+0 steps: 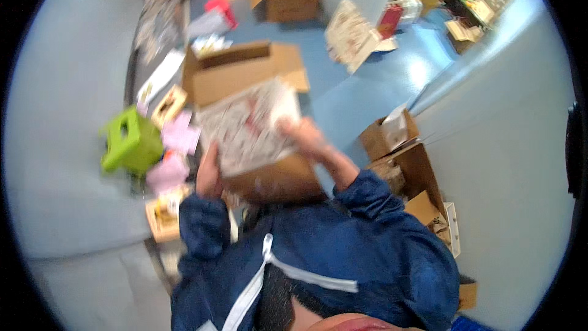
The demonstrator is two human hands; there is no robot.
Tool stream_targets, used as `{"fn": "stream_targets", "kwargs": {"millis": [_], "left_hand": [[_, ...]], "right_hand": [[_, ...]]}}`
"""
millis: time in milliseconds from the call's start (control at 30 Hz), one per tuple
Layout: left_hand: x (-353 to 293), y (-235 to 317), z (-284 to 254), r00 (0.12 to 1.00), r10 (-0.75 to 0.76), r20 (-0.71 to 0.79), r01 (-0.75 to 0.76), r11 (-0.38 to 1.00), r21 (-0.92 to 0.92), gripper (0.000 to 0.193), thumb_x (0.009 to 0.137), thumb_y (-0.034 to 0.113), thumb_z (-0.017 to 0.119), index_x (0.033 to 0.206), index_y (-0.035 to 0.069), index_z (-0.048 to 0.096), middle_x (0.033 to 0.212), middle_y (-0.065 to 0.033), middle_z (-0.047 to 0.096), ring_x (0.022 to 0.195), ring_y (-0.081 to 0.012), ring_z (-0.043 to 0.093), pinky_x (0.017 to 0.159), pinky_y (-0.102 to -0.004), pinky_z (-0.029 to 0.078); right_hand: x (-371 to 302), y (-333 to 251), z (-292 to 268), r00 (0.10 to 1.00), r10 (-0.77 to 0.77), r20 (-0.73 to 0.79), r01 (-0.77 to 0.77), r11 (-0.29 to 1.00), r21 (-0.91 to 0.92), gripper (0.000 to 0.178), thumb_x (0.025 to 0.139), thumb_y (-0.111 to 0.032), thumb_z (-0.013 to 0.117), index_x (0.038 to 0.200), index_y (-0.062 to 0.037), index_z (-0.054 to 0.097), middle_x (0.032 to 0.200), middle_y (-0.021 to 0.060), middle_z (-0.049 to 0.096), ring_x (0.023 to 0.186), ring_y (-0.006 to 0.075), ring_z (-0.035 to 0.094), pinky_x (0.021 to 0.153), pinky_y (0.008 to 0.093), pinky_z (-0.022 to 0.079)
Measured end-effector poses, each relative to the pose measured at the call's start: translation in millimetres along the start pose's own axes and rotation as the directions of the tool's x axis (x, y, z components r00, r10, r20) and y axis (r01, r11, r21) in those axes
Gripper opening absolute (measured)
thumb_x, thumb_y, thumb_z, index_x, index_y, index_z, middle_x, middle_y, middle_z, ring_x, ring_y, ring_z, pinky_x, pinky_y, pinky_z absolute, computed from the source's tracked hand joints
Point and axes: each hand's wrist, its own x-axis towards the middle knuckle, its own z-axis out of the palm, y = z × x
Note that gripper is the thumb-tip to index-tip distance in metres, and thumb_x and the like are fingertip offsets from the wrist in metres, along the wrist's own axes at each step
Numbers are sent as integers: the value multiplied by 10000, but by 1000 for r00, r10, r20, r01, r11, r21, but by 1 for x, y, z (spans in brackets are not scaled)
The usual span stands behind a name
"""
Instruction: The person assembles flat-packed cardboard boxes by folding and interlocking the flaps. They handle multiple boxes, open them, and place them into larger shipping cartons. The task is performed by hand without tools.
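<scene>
A flat, roughly rectangular grey-white piece with dark and reddish marks (242, 129) lies tilted over the open cardboard box (242, 76) in front of my body. Blur hides whether it is a board or a wrapped package. Along its left edge, my left hand (209, 173) grips it with the thumb pointing up. My right hand (308, 140) is closed on its right edge, fingers smeared by motion. Brown cardboard (275, 181) shows below the piece, close to my jacket. The box's flaps stand open at the far side.
To the left are a green plastic stool (131, 141), pink papers (179, 133) and light wooden frames (168, 105). More open cartons stand at the back (286, 0) and right (387, 132). A pale patterned sheet (350, 35) rests on the blue floor (343, 95). A wall (496, 122) borders the right.
</scene>
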Motion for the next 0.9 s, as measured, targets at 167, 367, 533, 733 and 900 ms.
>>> {"fn": "stream_targets", "kwargs": {"millis": [167,367,533,733,900], "left_hand": [[1,7,25,988,88,-127,-76,992,96,494,950,346,378,1277,-24,382,1232,-111,501,1083,-202,508,963,-316,371],[-13,7,21,968,218,-120,-183,950,253,457,945,343,399,1215,-22,449,1169,-99,537,1011,-164,528,893,-292,407],[-8,-12,3,978,168,-126,-163,985,50,388,952,274,378,1199,-11,469,1174,-90,533,1023,-167,528,918,-300,401],[-20,-40,-31,991,-115,63,98,969,225,328,859,215,564,1091,-16,546,1027,-84,612,917,-136,578,809,-272,460],[-25,-38,10,1000,-22,-21,30,862,506,304,829,172,591,1059,-25,565,928,-45,606,789,-122,552,689,-270,446]], "right_hand": [[28,31,10,987,-102,124,-52,528,848,413,926,-307,434,1022,64,590,946,129,631,828,170,600,727,268,468],[15,16,15,995,-81,-66,104,816,569,357,921,-244,444,1040,68,571,962,119,624,827,143,597,715,235,462],[34,37,10,984,-175,10,125,740,661,388,925,-249,436,1120,76,519,1058,116,588,885,150,581,777,253,451],[64,36,-10,980,-173,-94,181,601,778,387,943,-234,382,1149,79,479,1067,127,583,910,187,592,800,282,463],[83,76,-39,960,-60,-272,144,943,301,374,905,-347,469,919,-5,619,799,54,608,727,155,550,668,302,439]]}}
